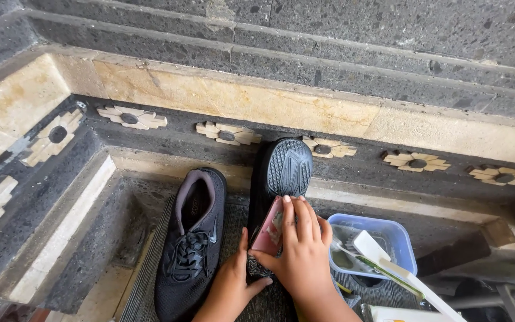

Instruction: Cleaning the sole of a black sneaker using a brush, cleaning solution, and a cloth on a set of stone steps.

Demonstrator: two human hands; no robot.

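One black shoe (281, 179) stands tipped up on the grey ribbed mat (150, 280), its patterned rubber sole facing the camera and its toe leaning against the stone ledge (388, 203) at the mat's far edge. The right hand (299, 250) presses a pinkish cloth or sponge (267, 232) flat against the shoe's side, fingers spread over it — a pressing hold rather than a fist — while the left hand (233, 280) steadies the shoe from below, thumb up, fingers hidden, so how tightly it grips cannot be told. This looks like the wiping step; judging by the hold, the work calls for firm strokes along the side while the lower hand keeps the shoe from sliding. The second shoe (189, 244), matte black mesh with laces, lies upright on the mat's left part. Near the mat's right edge sits a translucent blue plastic tub (400, 238) with a white brush (388, 259) — handle outward. Behind it all stands rough dark stone with pale carved flowers (131, 118).
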